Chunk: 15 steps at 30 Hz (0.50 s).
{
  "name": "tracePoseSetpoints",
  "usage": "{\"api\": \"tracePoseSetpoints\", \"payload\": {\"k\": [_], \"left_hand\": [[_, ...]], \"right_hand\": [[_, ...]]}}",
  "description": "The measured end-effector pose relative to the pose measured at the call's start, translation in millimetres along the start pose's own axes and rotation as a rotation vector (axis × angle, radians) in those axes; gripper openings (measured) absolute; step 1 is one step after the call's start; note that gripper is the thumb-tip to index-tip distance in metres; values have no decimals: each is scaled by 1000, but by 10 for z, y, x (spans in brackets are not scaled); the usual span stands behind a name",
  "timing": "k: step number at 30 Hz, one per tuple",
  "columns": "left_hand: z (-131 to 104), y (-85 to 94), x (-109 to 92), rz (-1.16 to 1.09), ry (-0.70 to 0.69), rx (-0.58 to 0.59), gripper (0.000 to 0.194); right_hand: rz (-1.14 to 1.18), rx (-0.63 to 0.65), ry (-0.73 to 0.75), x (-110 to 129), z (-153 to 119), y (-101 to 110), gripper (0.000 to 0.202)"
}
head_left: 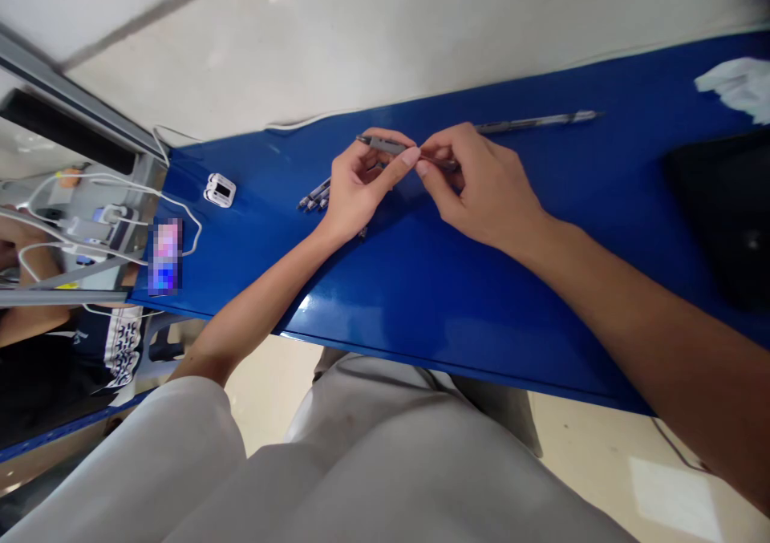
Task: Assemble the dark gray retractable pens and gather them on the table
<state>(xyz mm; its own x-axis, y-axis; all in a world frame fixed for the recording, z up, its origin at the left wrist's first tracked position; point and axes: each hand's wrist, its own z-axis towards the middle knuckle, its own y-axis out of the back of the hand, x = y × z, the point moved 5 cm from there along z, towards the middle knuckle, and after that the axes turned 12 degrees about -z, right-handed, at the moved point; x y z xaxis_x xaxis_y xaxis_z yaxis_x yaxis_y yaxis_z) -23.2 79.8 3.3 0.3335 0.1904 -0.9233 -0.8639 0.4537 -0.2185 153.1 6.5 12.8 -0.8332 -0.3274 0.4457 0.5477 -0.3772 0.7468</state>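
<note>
My left hand (358, 182) pinches a grey pen (385, 144) whose dark tip points to the left. The fingers of my right hand (475, 174) close on the pen's other end, and both thumbs nearly meet at its middle. What part the right fingers grip is mostly hidden. Several clear pens (314, 196) lie on the blue table (457, 286), partly behind my left hand. Behind my right hand, more pens or pen parts (541, 121) lie in a line pointing to the right. A small dark piece (362, 233) shows under my left wrist.
To the left are a small white device (220, 191) and a phone (165, 256) on a white cable. A metal frame (144, 182) with chargers and cables stands beyond. White crumpled tissue (737, 86) and a black object (722, 214) lie right. Another person sits at far left.
</note>
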Motion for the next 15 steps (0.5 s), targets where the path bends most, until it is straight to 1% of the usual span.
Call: {"api": "tracePoseSetpoints", "payload": {"k": [3, 6, 9, 15], "left_hand": [[-1, -4, 4, 3, -2, 5, 38], [-4, -6, -2, -5, -7, 1, 39], [-8, -9, -11, -9, -15, 6, 40], [-8, -9, -16, 1, -9, 27, 38]], "right_hand": [[17, -10, -15, -4, 1, 7, 37], [-14, 20, -3, 12, 3, 8, 35], [-36, 6, 9, 24, 3, 18, 38], [2, 0, -8, -7, -1, -2, 39]]}}
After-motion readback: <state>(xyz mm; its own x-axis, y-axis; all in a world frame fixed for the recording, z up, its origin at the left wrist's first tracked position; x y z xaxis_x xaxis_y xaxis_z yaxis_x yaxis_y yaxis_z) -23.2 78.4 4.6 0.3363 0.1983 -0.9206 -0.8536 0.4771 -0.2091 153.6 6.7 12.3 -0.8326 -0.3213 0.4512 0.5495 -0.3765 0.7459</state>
